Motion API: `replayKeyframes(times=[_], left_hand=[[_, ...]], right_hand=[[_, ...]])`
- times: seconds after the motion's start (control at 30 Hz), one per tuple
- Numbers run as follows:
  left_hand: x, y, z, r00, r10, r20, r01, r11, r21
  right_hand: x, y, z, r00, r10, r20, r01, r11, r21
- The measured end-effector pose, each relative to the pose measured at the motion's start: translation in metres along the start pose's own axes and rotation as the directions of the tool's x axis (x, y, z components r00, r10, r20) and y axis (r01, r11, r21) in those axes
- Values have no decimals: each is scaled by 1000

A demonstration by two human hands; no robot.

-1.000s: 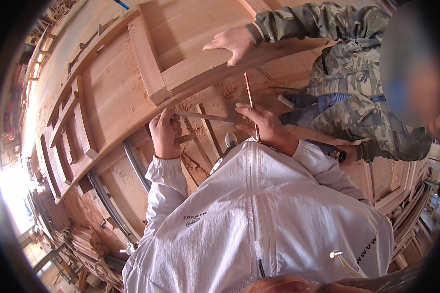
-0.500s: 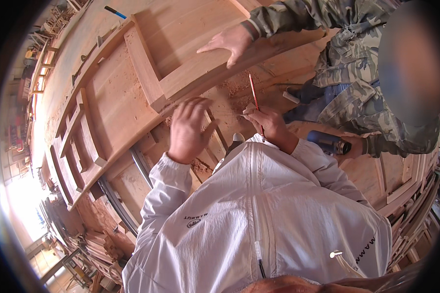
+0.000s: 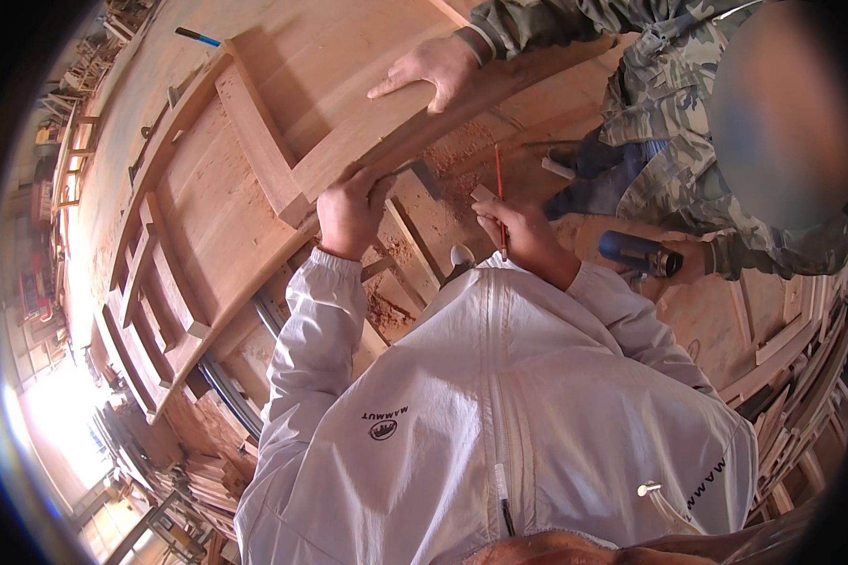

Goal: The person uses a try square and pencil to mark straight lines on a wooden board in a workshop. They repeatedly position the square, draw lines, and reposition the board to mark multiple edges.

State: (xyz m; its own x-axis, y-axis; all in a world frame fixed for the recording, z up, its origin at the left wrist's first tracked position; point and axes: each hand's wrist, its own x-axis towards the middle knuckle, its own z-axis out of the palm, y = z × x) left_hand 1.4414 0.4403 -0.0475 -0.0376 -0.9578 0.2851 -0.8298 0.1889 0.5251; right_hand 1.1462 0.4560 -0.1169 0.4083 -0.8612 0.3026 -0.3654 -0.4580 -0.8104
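Note:
At the near edge of a large framed wooden panel [image 3: 221, 221], my left hand [image 3: 349, 215] is closed with its fingers curled over the edge beside a crosspiece's end. A dark, short piece of wood [image 3: 420, 179] shows just past its fingertips; whether they touch it I cannot tell. My right hand [image 3: 526, 237] is closed round a thin red pencil [image 3: 499, 174], held upright in front of my jacket. A small light flat piece [image 3: 482, 194] sticks out at those fingers. Across from me, a co-worker's hand [image 3: 433, 71] lies spread on the panel's long curved rail [image 3: 349, 137].
The co-worker, in camouflage clothes [image 3: 669, 113], stands at the right and holds a dark blue bottle [image 3: 639, 252]. Sawdust and wooden slats [image 3: 415, 235] lie below the panel. A blue-and-black marker [image 3: 198, 37] rests at the far left. Stacked lumber [image 3: 806, 377] is at right.
My left hand has gone from blurred with fingers raised to curled on the panel's edge. The pencil in my right hand stands more upright. The co-worker's hand stays on the rail.

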Motion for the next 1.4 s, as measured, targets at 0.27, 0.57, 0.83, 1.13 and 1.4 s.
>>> replayKeyframes(times=[0.27, 0.57, 0.83, 1.13, 1.4], left_hand=[[44, -25, 15, 976, 83, -201, -48, 984, 173], [30, -49, 46, 939, 144, -311, -95, 981, 166], [46, -56, 33, 949, 256, -186, -212, 950, 227], [48, -58, 48, 953, 195, -230, -110, 934, 340], [41, -60, 50, 971, 138, -198, -73, 949, 305]], right_hand=[[-14, 9, 3, 995, 62, 75, -64, 998, 24], [-18, 12, -2, 977, 170, 126, -171, 985, -1], [-7, 23, 3, 981, 173, 93, -171, 985, -24], [22, 38, 25, 983, 161, 87, -163, 987, 16], [31, 52, 19, 967, 250, 45, -252, 967, 38]])
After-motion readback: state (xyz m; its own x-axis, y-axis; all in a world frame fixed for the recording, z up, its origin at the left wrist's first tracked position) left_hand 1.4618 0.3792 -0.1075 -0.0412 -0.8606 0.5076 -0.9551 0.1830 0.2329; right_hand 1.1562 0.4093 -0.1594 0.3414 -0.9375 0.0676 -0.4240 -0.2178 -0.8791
